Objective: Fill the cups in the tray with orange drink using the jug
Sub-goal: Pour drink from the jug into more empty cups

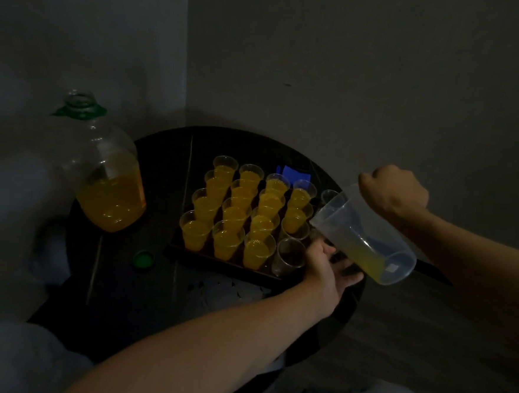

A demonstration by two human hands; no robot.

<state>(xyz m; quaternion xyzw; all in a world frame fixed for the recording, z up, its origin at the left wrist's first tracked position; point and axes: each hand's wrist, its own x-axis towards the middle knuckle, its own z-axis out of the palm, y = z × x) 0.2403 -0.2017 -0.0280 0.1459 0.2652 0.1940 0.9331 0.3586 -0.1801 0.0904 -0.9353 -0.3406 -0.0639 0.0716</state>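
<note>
1. Dim grey walls are meeting in a corner behind the round dark tabletop (153,296), where the tray (205,255) is sitting at the middle.
2. Most of the tray is standing full: the filled cups (227,240) are taking up the left and middle rows, while an empty cup (289,255) is waiting at the near right and another clear cup (329,196) is showing at the far right.
3. My right hand (395,193) is gripping the jug (363,237) by its handle, tipping its spout down over the right side of the tray, so I judge I am pouring into the last column.
4. My left hand (328,264) is reaching under the jug at the tray's near right corner, fingers loosely curled. I cannot tell whether it is holding a cup or the tray edge.
5. Only a thin pool of orange drink (367,259) is lying in the jug, so next I am probably needing a steeper tilt, or a refill from the big bottle (111,186) on the left, its green cap (144,259) lying just beside the tray.
</note>
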